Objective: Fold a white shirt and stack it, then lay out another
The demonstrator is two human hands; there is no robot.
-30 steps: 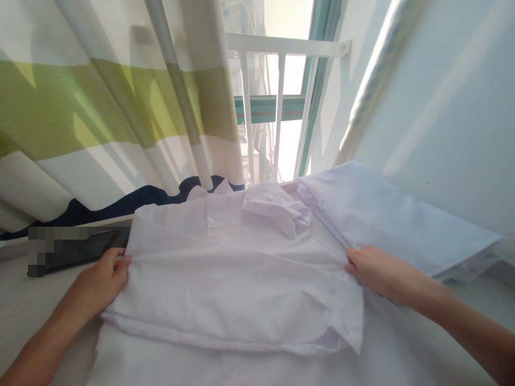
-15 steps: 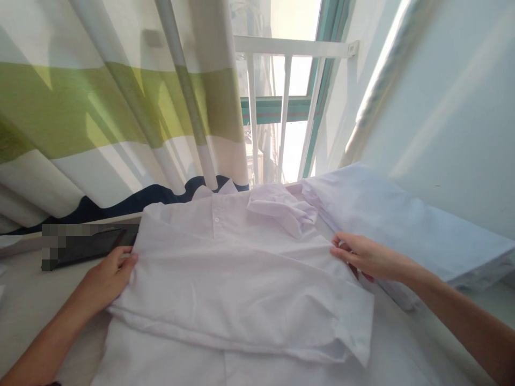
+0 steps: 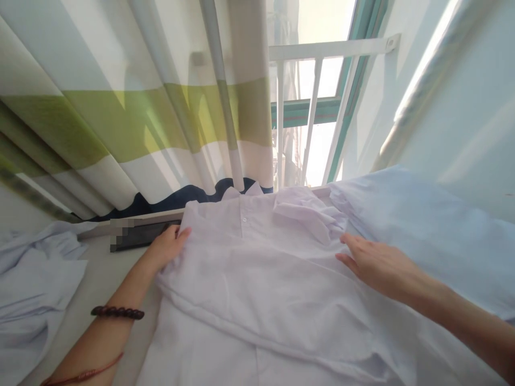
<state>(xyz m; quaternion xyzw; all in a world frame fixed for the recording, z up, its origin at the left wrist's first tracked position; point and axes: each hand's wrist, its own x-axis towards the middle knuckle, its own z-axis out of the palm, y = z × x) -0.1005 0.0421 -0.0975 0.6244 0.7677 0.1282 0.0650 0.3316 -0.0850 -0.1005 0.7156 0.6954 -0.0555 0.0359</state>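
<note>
A white button-up shirt (image 3: pixel 257 289) lies spread out before me, one sleeve folded across its front and the other cuff bunched near the collar. At its upper left edge, my left hand (image 3: pixel 169 246) pinches the cloth, with some fingers hidden by the fabric. My right hand (image 3: pixel 374 262) hovers at or just above the shirt's right side, thumb and fingers apart, holding nothing; whether it touches the cloth I cannot tell. A small button placket shows below the collar.
A dark flat object (image 3: pixel 140 236), partly blurred out, lies beyond my left hand. More white garments are at left (image 3: pixel 36 295), and a folded white stack (image 3: pixel 410 214) lies at right. Behind are a striped curtain (image 3: pixel 161 118), a white railing (image 3: pixel 330 51) and a wall.
My view has turned left. My left hand has moved up along the shirt's left edge. My right hand has let go of the right edge and its fingers have spread.
</note>
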